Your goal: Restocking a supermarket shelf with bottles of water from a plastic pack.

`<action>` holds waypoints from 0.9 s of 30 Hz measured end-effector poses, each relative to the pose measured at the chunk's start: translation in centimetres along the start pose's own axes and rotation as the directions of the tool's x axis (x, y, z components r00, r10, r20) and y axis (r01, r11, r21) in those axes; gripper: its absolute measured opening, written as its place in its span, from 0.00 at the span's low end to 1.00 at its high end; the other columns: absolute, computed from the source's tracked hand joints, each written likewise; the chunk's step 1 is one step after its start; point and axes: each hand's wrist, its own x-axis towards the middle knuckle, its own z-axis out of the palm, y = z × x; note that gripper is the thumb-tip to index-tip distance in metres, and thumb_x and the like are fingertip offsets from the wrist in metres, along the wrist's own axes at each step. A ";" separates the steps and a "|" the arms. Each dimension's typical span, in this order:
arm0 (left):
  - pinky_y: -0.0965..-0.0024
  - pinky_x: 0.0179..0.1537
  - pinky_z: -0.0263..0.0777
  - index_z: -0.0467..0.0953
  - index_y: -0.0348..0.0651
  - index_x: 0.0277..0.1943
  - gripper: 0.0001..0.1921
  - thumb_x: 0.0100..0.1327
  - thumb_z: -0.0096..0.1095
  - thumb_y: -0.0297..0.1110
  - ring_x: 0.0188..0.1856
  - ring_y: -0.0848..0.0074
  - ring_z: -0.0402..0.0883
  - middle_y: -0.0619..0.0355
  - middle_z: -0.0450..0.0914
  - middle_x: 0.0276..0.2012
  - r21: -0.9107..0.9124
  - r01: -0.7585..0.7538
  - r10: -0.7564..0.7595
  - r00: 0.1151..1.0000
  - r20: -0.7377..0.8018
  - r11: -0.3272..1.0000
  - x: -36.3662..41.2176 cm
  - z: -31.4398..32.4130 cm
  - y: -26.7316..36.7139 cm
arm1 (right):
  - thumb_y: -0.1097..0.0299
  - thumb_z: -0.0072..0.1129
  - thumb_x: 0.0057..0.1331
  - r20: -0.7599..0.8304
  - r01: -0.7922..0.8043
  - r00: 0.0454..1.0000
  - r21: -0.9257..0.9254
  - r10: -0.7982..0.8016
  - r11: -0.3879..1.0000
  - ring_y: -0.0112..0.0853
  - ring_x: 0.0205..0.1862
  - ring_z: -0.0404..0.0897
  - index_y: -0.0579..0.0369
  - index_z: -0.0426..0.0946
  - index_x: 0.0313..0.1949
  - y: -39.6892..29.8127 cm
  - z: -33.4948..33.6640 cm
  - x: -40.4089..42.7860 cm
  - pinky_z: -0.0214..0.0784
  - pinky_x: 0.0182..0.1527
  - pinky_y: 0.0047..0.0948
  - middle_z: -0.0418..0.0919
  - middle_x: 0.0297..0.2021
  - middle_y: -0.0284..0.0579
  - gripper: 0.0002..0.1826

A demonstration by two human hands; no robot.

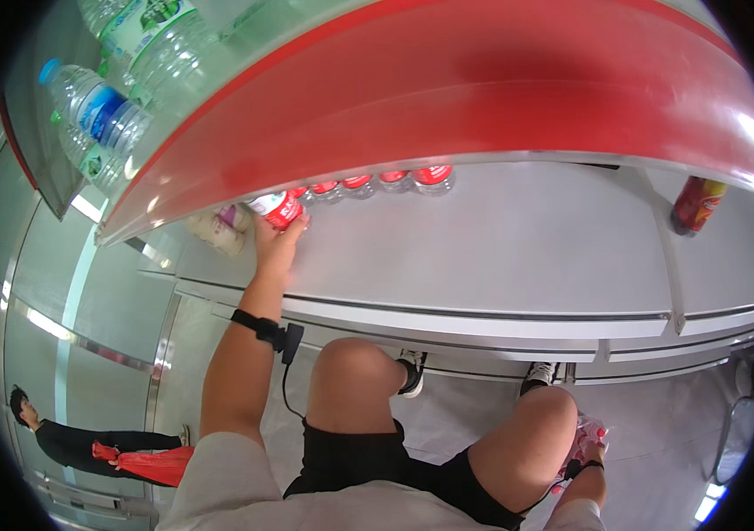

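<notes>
My left hand (278, 237) is closed around a clear plastic bottle with a red and white label (278, 208), on the grey metal shelf (469, 252) under a red panel. Just right of it stands a row of several similar bottles (358, 187). Down at the lower right, beside my knee, my right hand (594, 454) is at a clear plastic-wrapped pack of bottles with red caps (582, 439); its fingers are partly hidden, so whether it grips one is unclear.
The red panel (456, 99) overhangs the shelf. Pale wrapped items (221, 229) lie left of my left hand, and a dark drink bottle (698, 206) stands far right. Larger water bottles (111, 109) fill the upper left. A person in black (95, 441), beside a red bag (151, 464), is at the lower left.
</notes>
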 end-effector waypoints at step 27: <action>0.62 0.54 0.73 0.62 0.33 0.60 0.33 0.54 0.75 0.31 0.51 0.66 0.80 0.48 0.78 0.52 -0.004 -0.100 0.099 0.994 -0.049 0.995 0.9 -1.2 -2.6 | 0.64 0.60 0.65 0.224 0.297 0.947 -0.326 -0.232 0.898 0.31 0.14 0.71 0.58 0.76 0.34 -9.6 -12.5 -22.5 0.66 0.15 0.34 0.74 0.19 0.42 0.10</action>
